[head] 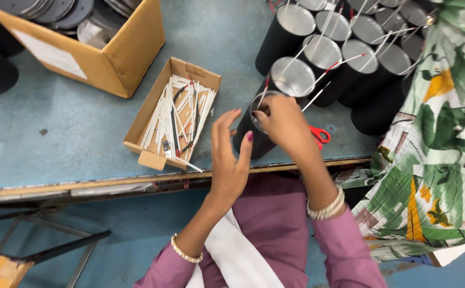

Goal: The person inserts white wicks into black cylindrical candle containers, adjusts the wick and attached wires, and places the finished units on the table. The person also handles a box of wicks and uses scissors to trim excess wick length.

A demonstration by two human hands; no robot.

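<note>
A black cylinder can point(249, 140) with a shiny metal inside stands near the table's front edge. My right hand point(284, 124) rests over its open top, fingers pinched at the rim where a thin white wire with a red end point(264, 88) sticks out. My left hand point(229, 154) hovers beside the can's left wall, fingers spread and holding nothing. Whether it touches the can is unclear.
A small open cardboard tray point(152, 109) of white and black wires lies left of the can. Several black cans with wires point(344, 45) crowd the back right. A large carton of grey discs point(120, 58) sits back left. Red scissors point(319, 136) lie behind my right wrist. A person in green floral cloth point(440, 144) stands right.
</note>
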